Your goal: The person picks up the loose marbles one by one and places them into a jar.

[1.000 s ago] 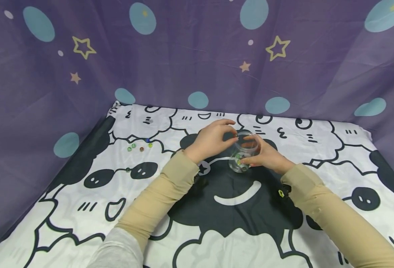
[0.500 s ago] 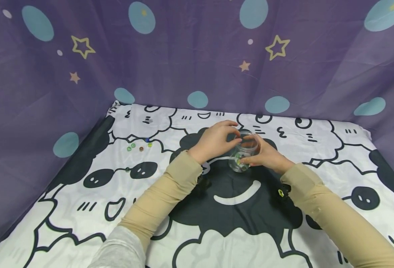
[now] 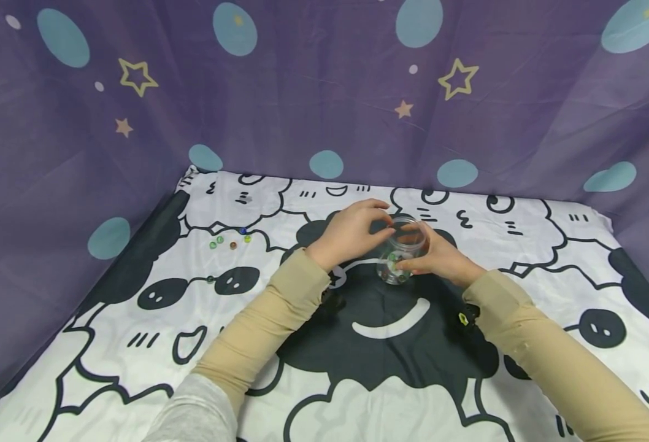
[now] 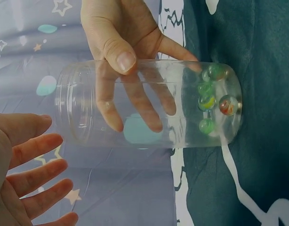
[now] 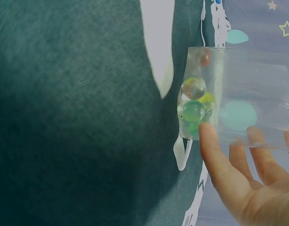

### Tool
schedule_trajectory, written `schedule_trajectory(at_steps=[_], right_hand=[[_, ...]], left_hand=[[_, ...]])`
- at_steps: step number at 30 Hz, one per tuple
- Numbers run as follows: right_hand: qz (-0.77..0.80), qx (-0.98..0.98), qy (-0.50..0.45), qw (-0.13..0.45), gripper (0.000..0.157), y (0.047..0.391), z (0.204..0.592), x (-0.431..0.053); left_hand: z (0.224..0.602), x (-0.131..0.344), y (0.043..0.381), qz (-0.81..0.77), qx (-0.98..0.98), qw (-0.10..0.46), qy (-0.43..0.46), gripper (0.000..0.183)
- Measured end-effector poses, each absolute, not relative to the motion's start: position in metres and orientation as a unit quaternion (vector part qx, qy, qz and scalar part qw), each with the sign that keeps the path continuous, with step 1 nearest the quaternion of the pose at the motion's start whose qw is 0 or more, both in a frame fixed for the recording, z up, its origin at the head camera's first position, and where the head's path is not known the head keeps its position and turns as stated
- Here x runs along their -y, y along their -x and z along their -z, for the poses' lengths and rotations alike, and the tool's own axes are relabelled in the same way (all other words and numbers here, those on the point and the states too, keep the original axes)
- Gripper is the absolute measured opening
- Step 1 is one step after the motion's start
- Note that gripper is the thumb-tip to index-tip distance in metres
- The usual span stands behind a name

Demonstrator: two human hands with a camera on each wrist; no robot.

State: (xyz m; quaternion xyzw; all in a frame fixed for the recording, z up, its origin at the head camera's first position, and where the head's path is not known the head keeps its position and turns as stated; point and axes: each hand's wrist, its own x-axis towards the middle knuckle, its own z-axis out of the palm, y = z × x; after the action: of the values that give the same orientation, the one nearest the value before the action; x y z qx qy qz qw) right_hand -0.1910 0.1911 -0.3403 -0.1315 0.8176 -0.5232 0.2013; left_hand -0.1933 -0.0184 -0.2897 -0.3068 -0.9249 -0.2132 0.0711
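Note:
A clear plastic jar (image 4: 149, 127) without a lid stands upright on the dark part of the cloth, with several green, yellow and orange glass marbles (image 4: 207, 102) at its bottom. My right hand (image 3: 437, 255) grips the jar from the right, its fingers round the far side and one fingertip low by the marbles. Left of the mouth, my left hand (image 3: 352, 230) hovers with thumb and fingers parted and relaxed. Nothing is between those fingers (image 4: 45, 141) in the left wrist view; their tips are right by the rim.
Several loose marbles lie to the left on the cloth, among them a blue marble (image 3: 243, 231), a brown marble (image 3: 233, 245) and a dark green marble (image 3: 210, 279). A purple curtain (image 3: 302, 110) rises behind the cloth-covered table (image 3: 164, 325).
A second ago a small thing showed at my left fingertips by the rim; now they are bare. The left hand shifted slightly right, then back. The right hand and jar stayed put.

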Motion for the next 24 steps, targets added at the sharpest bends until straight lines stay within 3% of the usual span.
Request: schedule_trajectory(at_steps=[24], right_hand=[[0.531, -0.811, 0.141, 0.200, 0.078, 0.191, 0.341, -0.193]], left_hand=[[0.293, 0.038, 0.180, 0.208, 0.926, 0.066, 0.307, 0.022]])
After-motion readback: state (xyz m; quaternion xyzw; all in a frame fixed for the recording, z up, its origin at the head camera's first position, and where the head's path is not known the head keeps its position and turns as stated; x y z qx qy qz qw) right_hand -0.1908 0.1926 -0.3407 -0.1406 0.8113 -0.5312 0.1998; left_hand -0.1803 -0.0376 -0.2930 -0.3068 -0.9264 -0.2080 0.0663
